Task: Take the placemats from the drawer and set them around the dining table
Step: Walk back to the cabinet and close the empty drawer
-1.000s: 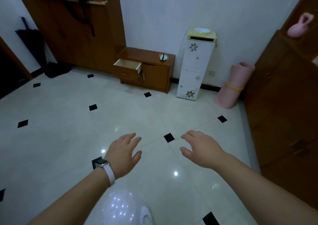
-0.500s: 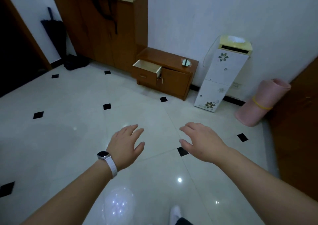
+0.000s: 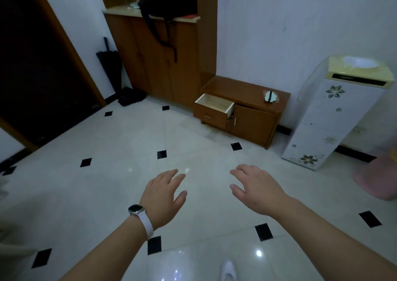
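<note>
Hands first: the left hand [image 3: 164, 197], with a watch [image 3: 137, 211] on its wrist, and the right hand [image 3: 256, 189] hover palms down over the tiled floor [image 3: 107, 184], fingers loosely spread, holding nothing. Well ahead, the drawer [image 3: 214, 106] of a low cabinet [image 3: 253, 117] stands pulled open; from here its inside looks pale, and no placemats can be made out. A pink object [image 3: 378, 179] at the right edge is blurred and cut off.

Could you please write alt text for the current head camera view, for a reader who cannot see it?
Two bare, empty hands, the left hand wearing a white-strapped watch and the right hand, reach forward over a glossy white tiled floor with black diamond insets. Ahead, a low brown wooden cabinet against the white wall has its pale-lined drawer pulled open, beside a white floral water dispenser.
</note>
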`<state>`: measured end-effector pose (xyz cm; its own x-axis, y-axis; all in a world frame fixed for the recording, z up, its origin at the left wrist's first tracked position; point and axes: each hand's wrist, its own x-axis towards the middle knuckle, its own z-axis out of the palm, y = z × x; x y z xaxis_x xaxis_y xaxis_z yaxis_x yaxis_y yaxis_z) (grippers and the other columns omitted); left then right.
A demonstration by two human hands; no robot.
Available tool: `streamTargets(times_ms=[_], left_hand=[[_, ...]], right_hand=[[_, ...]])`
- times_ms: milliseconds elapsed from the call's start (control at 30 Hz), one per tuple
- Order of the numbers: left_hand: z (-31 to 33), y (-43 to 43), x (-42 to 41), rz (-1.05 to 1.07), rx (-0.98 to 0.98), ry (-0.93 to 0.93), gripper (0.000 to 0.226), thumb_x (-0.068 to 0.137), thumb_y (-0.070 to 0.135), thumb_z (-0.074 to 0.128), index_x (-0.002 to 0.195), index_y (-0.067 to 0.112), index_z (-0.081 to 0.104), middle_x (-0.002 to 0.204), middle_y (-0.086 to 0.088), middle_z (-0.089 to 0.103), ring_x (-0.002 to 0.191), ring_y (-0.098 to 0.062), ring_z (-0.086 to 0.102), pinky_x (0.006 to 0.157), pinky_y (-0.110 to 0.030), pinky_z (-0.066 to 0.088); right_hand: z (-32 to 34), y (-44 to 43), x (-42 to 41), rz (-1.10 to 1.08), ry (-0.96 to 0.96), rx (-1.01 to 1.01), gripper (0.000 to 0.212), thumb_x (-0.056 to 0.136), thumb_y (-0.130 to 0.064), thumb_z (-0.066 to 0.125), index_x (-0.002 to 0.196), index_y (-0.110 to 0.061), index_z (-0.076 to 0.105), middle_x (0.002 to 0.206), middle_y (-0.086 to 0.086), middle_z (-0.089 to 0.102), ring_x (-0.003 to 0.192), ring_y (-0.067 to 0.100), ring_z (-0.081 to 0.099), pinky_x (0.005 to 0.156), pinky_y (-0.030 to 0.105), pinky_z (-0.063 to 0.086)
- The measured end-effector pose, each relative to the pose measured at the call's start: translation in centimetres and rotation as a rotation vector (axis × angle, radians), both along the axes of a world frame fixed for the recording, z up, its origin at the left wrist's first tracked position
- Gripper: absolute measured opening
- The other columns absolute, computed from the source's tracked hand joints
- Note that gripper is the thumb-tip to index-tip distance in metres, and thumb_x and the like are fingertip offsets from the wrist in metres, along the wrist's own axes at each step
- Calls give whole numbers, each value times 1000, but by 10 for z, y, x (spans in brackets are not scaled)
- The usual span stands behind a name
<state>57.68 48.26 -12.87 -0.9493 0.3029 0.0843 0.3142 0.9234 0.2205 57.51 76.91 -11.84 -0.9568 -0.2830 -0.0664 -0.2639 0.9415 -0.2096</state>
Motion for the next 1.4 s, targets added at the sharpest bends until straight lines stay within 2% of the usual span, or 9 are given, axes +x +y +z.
streamTargets(times_ms=[133, 300, 400, 667, 800, 1067, 1267, 1400], left_hand=[[-2, 28, -57, -38, -14, -5, 48, 89, 39, 61, 133, 19, 57, 139, -8, 56, 126, -30, 52, 100, -45, 43], [-8, 45, -102, -47, -10, -46, 52, 93, 45, 51, 140, 23, 49, 147, -4, 47, 134, -25, 43, 106, -40, 36], [-3, 36, -144, -13, -10, -33, 52, 94, 44, 51, 141, 24, 47, 149, -3, 45, 134, -25, 42, 107, -40, 36], [-22, -2, -264, -25, 27, -37, 48, 87, 34, 66, 130, 17, 60, 136, -10, 57, 122, -31, 55, 96, -45, 46], [-36, -31, -347, -68, 66, -45, 46, 88, 33, 65, 130, 16, 60, 138, -10, 56, 124, -30, 54, 97, -45, 45], [-28, -88, -521, -168, 66, -25, 48, 90, 39, 59, 135, 20, 56, 143, -7, 51, 129, -28, 48, 102, -43, 39], [-32, -83, -594, -256, 58, -71, 51, 91, 43, 54, 137, 22, 53, 144, -6, 50, 130, -27, 47, 103, -43, 39], [-42, -65, -646, -279, 39, -84, 51, 91, 42, 54, 138, 22, 52, 146, -6, 48, 132, -26, 45, 104, -43, 38]], right_hand=[[3, 20, -70, 13, -14, 3, 54, 97, -52, 34, 143, -26, 42, 144, -3, 47, 127, 20, 43, 102, 38, 38], [4, 25, -138, 30, -23, 11, 53, 96, -53, 36, 141, -26, 44, 142, -4, 48, 126, 19, 44, 100, 37, 38], [4, 19, -176, 41, -24, -3, 54, 96, -54, 35, 141, -27, 44, 142, -5, 48, 127, 19, 44, 101, 38, 39], [-17, -12, -289, 32, -42, 36, 54, 95, -54, 37, 141, -26, 45, 140, -4, 49, 123, 20, 46, 97, 37, 39], [-21, -38, -361, -32, -29, 34, 55, 94, -53, 39, 142, -25, 43, 141, -4, 50, 125, 19, 47, 100, 37, 42], [-12, -88, -489, -136, 6, 39, 57, 93, -56, 36, 141, -25, 44, 138, -5, 51, 121, 15, 49, 95, 33, 44], [-17, -86, -533, -205, -18, 58, 54, 92, -57, 36, 137, -29, 46, 134, -9, 52, 117, 12, 49, 95, 31, 42], [-27, -66, -575, -227, -20, 58, 53, 93, -54, 40, 136, -25, 49, 131, -7, 53, 113, 14, 51, 90, 30, 44]])
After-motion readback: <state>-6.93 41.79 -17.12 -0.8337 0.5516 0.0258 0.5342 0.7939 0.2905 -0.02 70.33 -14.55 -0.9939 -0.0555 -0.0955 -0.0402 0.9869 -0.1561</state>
